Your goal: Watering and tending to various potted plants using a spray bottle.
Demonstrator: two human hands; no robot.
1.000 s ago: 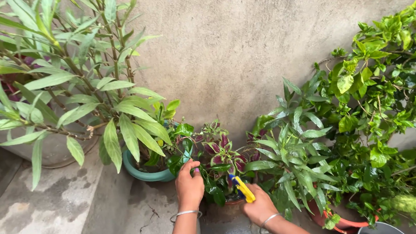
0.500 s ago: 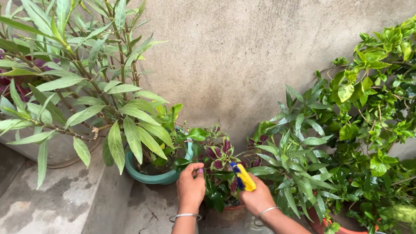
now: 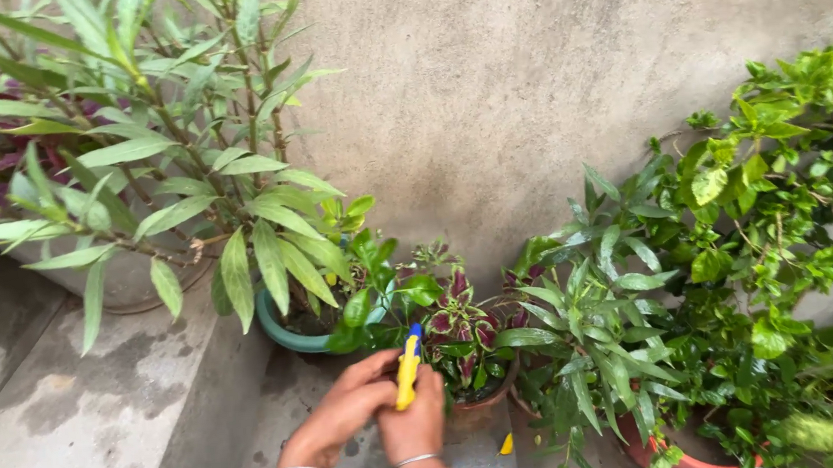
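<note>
My right hand (image 3: 415, 427) is shut on a yellow tool with a blue tip (image 3: 408, 365), which points upward. My left hand (image 3: 343, 409) has come against it from the left, and its fingers curl onto the tool's side. Each wrist wears a thin metal bangle. Both hands are just in front of a small plant with purple-red and green leaves (image 3: 460, 326) in a terracotta pot (image 3: 481, 401). The tool's lower end is hidden inside my hands.
A teal pot (image 3: 285, 334) with a tall long-leaved plant (image 3: 179, 164) stands to the left, by a concrete ledge (image 3: 82, 424). Dense green bushes (image 3: 788, 232) and a red-orange pot (image 3: 693, 463) fill the right. A rough concrete wall (image 3: 523, 74) stands behind.
My hands have moved together: the left one, apart before, now meets the right one at the yellow tool. The tool has swung from leaning left to nearly upright.
</note>
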